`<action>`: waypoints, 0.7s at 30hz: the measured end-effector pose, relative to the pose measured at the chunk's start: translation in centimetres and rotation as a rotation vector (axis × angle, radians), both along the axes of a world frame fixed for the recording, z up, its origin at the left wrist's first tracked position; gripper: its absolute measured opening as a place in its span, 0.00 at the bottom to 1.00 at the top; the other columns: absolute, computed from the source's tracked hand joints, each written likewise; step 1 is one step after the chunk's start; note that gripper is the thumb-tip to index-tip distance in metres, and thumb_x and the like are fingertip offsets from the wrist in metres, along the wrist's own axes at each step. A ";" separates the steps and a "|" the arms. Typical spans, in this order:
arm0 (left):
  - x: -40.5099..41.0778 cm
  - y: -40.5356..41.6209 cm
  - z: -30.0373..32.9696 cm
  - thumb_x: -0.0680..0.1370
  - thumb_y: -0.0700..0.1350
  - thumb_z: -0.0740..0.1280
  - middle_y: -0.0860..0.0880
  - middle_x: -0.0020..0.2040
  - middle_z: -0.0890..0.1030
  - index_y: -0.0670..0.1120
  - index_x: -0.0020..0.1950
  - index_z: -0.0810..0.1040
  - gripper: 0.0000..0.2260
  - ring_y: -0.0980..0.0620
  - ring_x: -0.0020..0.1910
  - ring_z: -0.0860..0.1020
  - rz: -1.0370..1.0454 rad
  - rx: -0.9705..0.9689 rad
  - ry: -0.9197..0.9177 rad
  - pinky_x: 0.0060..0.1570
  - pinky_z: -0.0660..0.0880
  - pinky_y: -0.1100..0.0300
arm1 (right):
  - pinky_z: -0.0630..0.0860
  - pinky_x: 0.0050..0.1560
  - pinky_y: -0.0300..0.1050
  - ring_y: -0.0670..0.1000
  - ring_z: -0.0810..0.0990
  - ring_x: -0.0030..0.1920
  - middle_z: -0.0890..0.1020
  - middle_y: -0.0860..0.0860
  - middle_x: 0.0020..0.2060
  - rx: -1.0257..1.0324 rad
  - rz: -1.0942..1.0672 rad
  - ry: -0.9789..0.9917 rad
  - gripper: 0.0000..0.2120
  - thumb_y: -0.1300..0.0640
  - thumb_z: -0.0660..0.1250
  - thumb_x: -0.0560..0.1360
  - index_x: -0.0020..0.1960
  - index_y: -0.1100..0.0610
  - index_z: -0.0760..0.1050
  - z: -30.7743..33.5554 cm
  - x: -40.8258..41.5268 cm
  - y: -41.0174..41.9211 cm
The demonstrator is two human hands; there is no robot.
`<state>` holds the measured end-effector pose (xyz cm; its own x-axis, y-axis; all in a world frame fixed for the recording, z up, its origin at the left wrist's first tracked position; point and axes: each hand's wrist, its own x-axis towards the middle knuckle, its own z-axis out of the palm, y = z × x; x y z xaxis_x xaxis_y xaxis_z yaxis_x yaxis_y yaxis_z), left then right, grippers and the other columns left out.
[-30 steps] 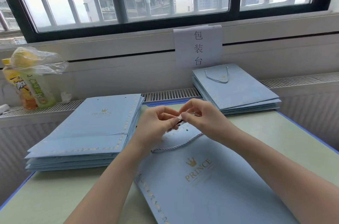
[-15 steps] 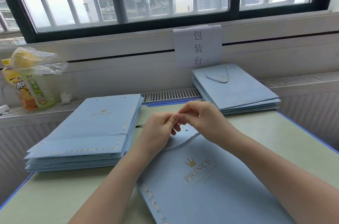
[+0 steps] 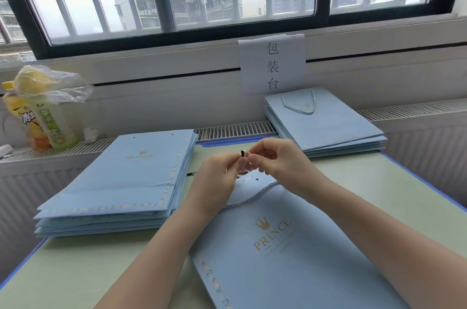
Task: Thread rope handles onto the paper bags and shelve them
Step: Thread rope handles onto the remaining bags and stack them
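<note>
Both hands have lifted a little higher above the paper bag [image 3: 290, 245] since the earlier frame. The left hand [image 3: 217, 179] and right hand [image 3: 280, 162] each keep a pinching grip on the black-tipped end of the rope handle [image 3: 252, 195], which trails onto the bag lying flat on the worktop [image 3: 75, 270], between two bag stacks [image 3: 121, 182].

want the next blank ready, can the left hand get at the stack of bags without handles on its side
Probably yes, once freed: the unthreaded stack lies just left of the left hand with nothing between them. For now that hand and the right hand pinch the rope end.
</note>
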<state>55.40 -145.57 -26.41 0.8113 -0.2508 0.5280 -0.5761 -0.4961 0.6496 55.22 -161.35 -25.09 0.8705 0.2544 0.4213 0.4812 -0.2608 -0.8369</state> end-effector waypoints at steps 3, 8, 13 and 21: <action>0.1 0.1 0.0 0.78 0.50 0.63 0.62 0.34 0.81 0.60 0.37 0.77 0.11 0.64 0.39 0.79 0.028 0.026 0.006 0.42 0.74 0.64 | 0.71 0.37 0.30 0.40 0.77 0.32 0.80 0.49 0.32 -0.023 -0.024 -0.041 0.04 0.63 0.66 0.76 0.45 0.62 0.79 0.1 0.0 0.0; -0.1 -0.1 -0.2 0.79 0.54 0.60 0.58 0.39 0.82 0.57 0.40 0.79 0.11 0.59 0.45 0.80 0.052 0.090 0.045 0.49 0.77 0.50 | 0.74 0.41 0.47 0.46 0.76 0.31 0.80 0.54 0.32 -0.072 -0.066 -0.053 0.05 0.60 0.67 0.76 0.42 0.59 0.78 -0.1 0.2 -0.1; 0.1 -0.1 -0.4 0.81 0.48 0.61 0.51 0.51 0.82 0.48 0.58 0.80 0.11 0.52 0.51 0.78 0.144 0.281 0.112 0.54 0.73 0.54 | 0.66 0.33 0.32 0.40 0.69 0.28 0.76 0.48 0.30 -0.112 -0.199 -0.077 0.07 0.59 0.67 0.76 0.39 0.58 0.77 0.0 0.5 -0.4; -0.4 0.4 1.2 0.76 0.44 0.69 0.52 0.38 0.81 0.46 0.50 0.84 0.06 0.59 0.35 0.76 0.139 0.110 0.160 0.39 0.70 0.66 | 0.71 0.42 0.36 0.42 0.75 0.37 0.79 0.46 0.35 -0.223 -0.215 -0.074 0.05 0.58 0.69 0.74 0.40 0.55 0.77 0.1 0.5 -0.6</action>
<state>55.04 -145.15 -25.20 0.9133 -0.1796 0.3655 -0.3912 -0.6366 0.6646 55.68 -162.00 -25.02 0.8836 0.1613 0.4396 0.4524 -0.5361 -0.7127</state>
